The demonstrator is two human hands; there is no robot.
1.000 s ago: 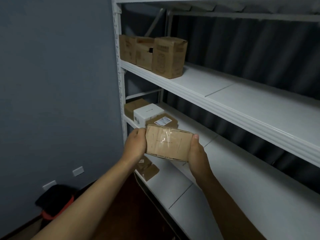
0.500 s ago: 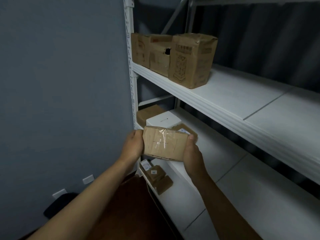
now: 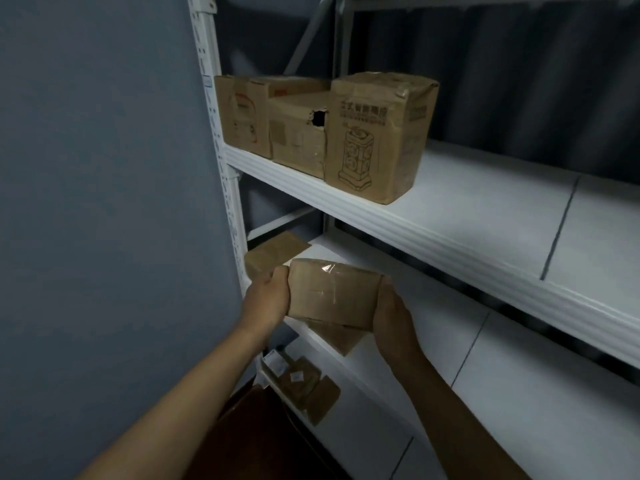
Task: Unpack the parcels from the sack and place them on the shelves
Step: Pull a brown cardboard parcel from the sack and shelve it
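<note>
While the shelving is looming larger than a second ago, the left hand (image 3: 268, 295) and right hand (image 3: 390, 311) are clasping the taped parcel (image 3: 333, 295) by its ends, carrying it closer, so placement looks near. Beyond the grip the middle shelf (image 3: 433, 308) is lying bare rightward; boxes are crowding behind it leftward, and the upper shelf's edge (image 3: 433, 233) is overhanging.

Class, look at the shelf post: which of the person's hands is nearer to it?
Left. The left hand grips the parcel at its end beside the white post; the right hand holds the far end.
</note>
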